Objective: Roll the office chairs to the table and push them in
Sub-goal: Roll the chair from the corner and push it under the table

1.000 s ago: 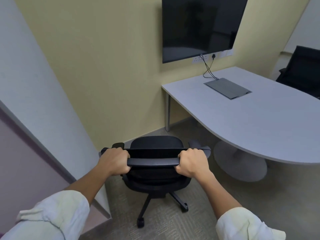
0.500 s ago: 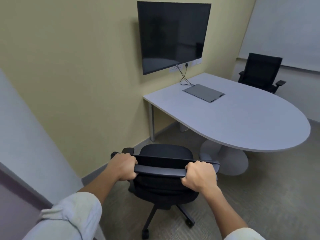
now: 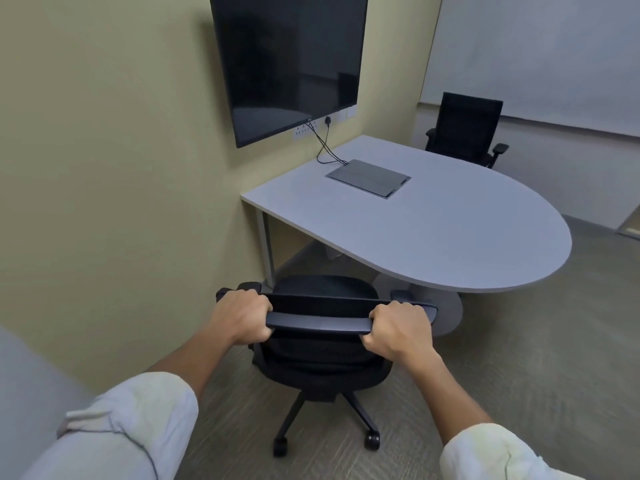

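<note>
Left hand [image 3: 242, 318] and right hand [image 3: 398, 330] both wrapped tight around the top rail of the black office chair [image 3: 322, 341], one at each end, fingers curled under the bar. Chair seat facing the grey tabletop [image 3: 450, 244], just short of its near curved edge, castors on the carpet. Right armrest close to the round pedestal base [image 3: 446, 313]. Second office chair [image 3: 465, 128] at the far side of the tabletop, by the whiteboard wall. Flat grey cable hatch [image 3: 369, 177] set in the tabletop, under the wall-mounted screen [image 3: 291, 64].
</note>
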Demonstrator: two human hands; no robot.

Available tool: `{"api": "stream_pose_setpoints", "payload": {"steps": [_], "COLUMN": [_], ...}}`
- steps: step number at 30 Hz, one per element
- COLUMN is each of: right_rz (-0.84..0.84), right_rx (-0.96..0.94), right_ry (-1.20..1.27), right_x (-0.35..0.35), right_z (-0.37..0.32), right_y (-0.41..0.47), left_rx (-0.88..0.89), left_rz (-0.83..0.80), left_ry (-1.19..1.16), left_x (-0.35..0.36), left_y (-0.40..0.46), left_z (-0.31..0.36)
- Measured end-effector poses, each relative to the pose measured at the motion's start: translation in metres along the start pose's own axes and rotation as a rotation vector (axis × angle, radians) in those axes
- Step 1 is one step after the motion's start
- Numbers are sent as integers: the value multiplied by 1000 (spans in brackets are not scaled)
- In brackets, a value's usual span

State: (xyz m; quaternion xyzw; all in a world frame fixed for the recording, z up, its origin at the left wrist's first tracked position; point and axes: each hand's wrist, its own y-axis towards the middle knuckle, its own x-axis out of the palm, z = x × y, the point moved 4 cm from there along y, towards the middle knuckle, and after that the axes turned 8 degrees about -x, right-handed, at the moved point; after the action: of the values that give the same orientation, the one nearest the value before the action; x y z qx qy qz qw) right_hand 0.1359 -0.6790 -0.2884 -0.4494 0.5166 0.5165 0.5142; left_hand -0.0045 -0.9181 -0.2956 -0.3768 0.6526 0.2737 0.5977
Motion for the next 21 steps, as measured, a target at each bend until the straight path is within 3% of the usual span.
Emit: {"api": "stream_pose_setpoints", "payload": {"steps": [21], "right_rz": [-5], "right_rx": [76], "right_ry": [79], "right_x": [15], "right_z": [76], "right_y": [165], "left_rx": [69], "left_rz": [-54], "left_ry": [20], "left_x": [-22], "left_y": [208], "left_z": [-21]}}
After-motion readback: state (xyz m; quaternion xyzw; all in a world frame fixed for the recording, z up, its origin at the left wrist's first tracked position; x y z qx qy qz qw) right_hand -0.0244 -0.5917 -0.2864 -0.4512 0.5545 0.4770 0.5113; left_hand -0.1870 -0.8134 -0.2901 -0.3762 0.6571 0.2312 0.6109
